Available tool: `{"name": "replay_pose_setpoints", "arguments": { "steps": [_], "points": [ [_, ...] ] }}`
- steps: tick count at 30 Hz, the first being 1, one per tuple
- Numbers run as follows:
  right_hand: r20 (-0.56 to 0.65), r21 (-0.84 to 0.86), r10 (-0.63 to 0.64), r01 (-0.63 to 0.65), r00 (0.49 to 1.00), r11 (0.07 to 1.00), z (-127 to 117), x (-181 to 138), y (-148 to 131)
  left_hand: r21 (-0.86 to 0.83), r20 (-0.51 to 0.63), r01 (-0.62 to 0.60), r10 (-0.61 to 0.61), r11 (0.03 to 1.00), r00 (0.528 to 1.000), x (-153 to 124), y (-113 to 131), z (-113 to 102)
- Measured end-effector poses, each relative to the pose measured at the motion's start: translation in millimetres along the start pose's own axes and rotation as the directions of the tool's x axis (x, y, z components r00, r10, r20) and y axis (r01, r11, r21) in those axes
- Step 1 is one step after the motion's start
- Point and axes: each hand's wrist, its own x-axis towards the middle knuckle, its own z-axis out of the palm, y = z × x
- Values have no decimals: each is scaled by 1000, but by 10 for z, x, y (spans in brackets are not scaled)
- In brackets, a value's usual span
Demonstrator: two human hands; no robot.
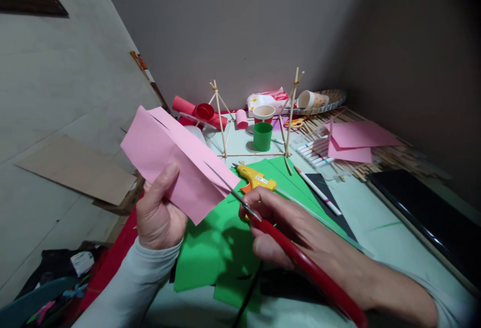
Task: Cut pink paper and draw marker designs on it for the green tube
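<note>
My left hand (160, 207) holds a folded piece of pink paper (169, 160), thumb on the near face and fingers behind it. Red-handled scissors (285, 248) are gripped in my right hand (278, 227). Their thin blades point up and left, over the right end of the pink paper; I cannot tell whether they are cutting into it. Beneath both hands lie green paper sheets (199, 263). Just beyond my right hand rests a yellow glue gun (255, 177), with a clear glue stick running back from it.
Behind stands a wooden stick frame (224, 135) around a green paper cup (262, 136). Red paper tubes (184, 105) lie at the back left. To the right are markers (315, 150), pink sheets (361, 135), many thin sticks and a black glossy object (424, 212).
</note>
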Motion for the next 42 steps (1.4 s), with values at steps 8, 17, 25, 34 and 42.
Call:
{"name": "replay_pose_setpoints", "arguments": {
  "steps": [8,17,25,34,42],
  "points": [
    [-12,46,-19,19,1000,999,-2,-11,8,-29,-4,25,-25,999,1000,4,-11,-3],
    [38,96,15,-18,999,995,-8,-13,-32,-80,-64,-49,44,996,997,20,-68,18],
    [20,126,-8,5,1000,992,13,10,-10,-73,-67,-49,44,996,997,12,-73,18],
    [18,110,1,-3,1000,994,-11,11,0,-91,-42,-38,35,995,999,18,-81,9],
    [-24,14,-29,30,999,999,19,14,-16,-96,-49,-27,22,995,999,29,-82,15]
  ]
}}
